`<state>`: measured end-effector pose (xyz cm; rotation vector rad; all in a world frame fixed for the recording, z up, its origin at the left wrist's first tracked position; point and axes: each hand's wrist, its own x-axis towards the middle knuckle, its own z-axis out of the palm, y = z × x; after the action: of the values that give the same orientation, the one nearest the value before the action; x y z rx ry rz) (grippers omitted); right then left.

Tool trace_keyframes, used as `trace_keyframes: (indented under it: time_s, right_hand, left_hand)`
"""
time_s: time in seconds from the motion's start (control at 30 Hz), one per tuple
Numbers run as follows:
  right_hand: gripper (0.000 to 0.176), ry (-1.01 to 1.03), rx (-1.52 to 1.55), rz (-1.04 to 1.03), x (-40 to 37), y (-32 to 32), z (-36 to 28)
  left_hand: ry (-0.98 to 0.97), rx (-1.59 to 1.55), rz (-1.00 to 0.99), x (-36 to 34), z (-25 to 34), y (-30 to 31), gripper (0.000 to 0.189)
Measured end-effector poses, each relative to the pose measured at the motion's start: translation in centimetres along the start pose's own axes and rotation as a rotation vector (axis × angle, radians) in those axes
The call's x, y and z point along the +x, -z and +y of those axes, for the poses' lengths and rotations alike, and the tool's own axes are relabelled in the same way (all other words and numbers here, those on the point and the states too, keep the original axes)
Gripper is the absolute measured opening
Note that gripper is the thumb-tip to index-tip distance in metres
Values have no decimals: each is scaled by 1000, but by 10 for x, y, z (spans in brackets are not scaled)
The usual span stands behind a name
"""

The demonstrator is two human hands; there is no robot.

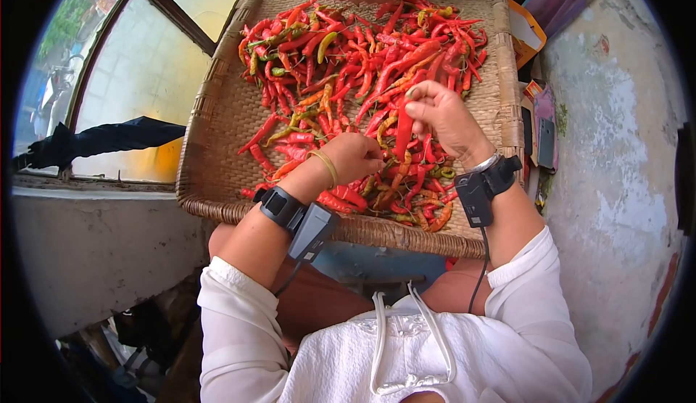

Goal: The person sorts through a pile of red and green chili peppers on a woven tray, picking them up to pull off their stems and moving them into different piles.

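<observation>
Chillies (348,55), red heap on woven tray (217,120): left hand (355,158) curled closed among them, contents hidden; right hand (444,116) pinching one chilli (403,131) at fingertips, where a slack pinch may drop it or a jolt tip the tray.

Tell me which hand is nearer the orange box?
Right. The right hand is at the right of the chilli pile, toward the orange box; the left hand rests farther left.
</observation>
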<state>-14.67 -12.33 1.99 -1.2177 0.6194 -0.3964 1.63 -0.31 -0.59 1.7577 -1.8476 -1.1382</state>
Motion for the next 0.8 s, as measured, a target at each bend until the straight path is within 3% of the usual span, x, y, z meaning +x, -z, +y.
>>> trace_keyframes:
  time_s: [0.07,0.13,0.23,0.27,0.37,0.4,0.47,0.53,0.6,0.67,0.73,0.8]
  right_hand:
    - [24,211,408,263,0,-3,-18]
    - [33,262,395,241,4,16,-14]
    - [27,52,-369,232,9,33,8]
    - [27,54,-369,235,13,36,22]
    - [33,299,-983,232,15,33,37]
    - [33,299,-982,232,14,31,40]
    - [40,459,-1271,206,12,28,47]
    - [34,419,-1304,245,8,18,52]
    - [18,303,-1463,223,8,14,54]
    - [10,317,-1520,240,6,9,50]
    - [7,461,-1557,322,1,3,37]
    - [7,485,-1528,344,-8,-11,12]
  left_hand:
    - [-10,37,-9,1,-3,-3,20]
    - [-19,76,-19,1,-4,-4,20]
    - [-9,95,60,2,-1,-2,19]
    - [-11,93,95,3,-2,-3,20]
    - [-16,82,135,4,-3,-5,21]
    - [-19,74,141,4,-3,-6,21]
    - [-32,83,132,3,-2,-6,22]
    - [-49,95,124,4,0,-5,22]
    - [-77,75,130,4,-1,-6,22]
    - [-86,60,137,6,0,-6,21]
    - [-97,44,146,7,1,-6,20]
    - [-132,-79,264,5,3,-5,25]
